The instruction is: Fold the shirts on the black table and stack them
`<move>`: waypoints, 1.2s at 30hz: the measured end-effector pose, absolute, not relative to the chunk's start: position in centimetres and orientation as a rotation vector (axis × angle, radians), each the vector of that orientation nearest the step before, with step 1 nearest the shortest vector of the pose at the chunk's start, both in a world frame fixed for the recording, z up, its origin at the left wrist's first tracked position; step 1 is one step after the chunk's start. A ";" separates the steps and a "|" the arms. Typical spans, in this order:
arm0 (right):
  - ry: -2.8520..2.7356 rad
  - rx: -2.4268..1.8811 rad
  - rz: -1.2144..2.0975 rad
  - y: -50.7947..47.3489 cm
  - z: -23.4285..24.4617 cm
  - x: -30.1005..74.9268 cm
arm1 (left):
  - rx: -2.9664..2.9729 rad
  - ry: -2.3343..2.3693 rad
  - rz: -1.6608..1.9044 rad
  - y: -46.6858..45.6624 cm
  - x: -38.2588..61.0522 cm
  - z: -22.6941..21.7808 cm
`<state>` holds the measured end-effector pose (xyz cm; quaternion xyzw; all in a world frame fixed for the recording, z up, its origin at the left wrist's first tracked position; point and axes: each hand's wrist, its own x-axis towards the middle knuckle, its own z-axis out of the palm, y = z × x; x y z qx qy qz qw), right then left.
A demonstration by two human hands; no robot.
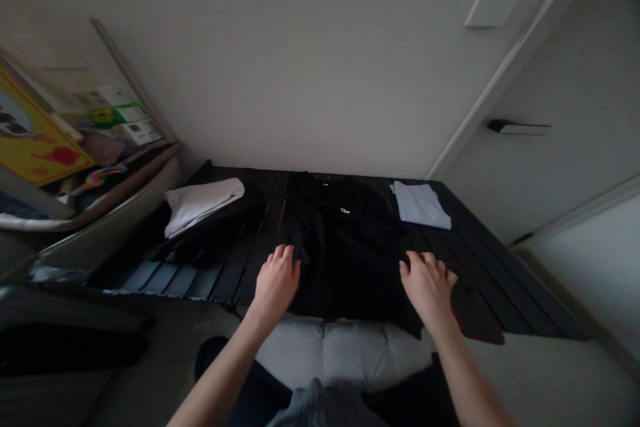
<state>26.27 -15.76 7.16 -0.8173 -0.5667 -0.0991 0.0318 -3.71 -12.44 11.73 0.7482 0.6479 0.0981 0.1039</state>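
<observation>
Our left grip [277, 280] and right grip [429, 283] lie flat, fingers apart and clamped on nothing, pressing the side edges of the black garment [345, 247] spread between them on the slatted surface [235, 253]. We judge this a smoothing step. Any fold from here calls for pinching the cloth edge under each grip.
</observation>
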 end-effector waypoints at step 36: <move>-1.931 -2.295 -0.507 15.9 7.0 38.4 | 1.931 2.426 0.398 17.8 -7.3 5.8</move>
